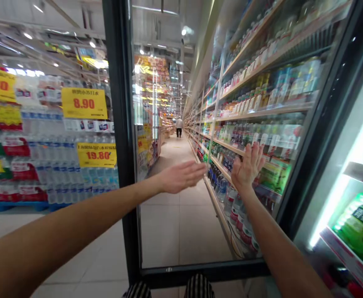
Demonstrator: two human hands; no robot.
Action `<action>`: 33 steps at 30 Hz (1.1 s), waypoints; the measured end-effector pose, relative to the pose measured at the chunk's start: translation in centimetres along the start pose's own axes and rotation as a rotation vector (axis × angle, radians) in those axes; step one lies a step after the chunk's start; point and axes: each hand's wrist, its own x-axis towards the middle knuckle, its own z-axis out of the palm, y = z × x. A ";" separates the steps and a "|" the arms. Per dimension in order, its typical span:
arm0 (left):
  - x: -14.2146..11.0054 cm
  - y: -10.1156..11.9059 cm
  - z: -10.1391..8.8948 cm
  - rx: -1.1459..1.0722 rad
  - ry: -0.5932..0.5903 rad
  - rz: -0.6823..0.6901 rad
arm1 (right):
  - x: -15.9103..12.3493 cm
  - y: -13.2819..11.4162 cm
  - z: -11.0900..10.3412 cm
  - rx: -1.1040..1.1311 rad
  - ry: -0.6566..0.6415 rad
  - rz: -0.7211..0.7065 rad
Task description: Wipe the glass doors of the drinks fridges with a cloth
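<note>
A glass cooler door with a black frame (121, 128) stands in front of me. Before the middle of its pane, my left hand (183, 177) is stretched out flat, fingers together and pointing right. My right hand (247, 166) is raised further right, palm toward the glass and fingers upright. Both hands hold nothing; whether either one touches the pane, I cannot tell. Behind the glass on the right, drink bottles (228, 203) line several shelves. At the right edge a green bottle (361, 221) with a dark label stands on a lit cooler shelf.
Stacked packs of bottled water (53, 161) fill the left side, with yellow price signs (84, 102) in front. Seen through the glass, a tiled aisle (172, 155) runs back to a distant person (179, 126). Striped fabric (199, 286) shows below the door's bottom bar.
</note>
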 end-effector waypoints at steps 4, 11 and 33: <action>0.0 -1.2 -0.5 0.012 0.069 -0.102 | -0.1 0.1 0.0 0.001 0.004 -0.013; -1.7 2.2 -0.1 -0.058 0.005 -0.141 | -0.2 0.1 0.0 0.024 0.014 -0.001; 0.5 0.6 -0.1 0.158 0.166 -0.406 | -2.8 -1.3 -0.2 0.034 0.011 -0.267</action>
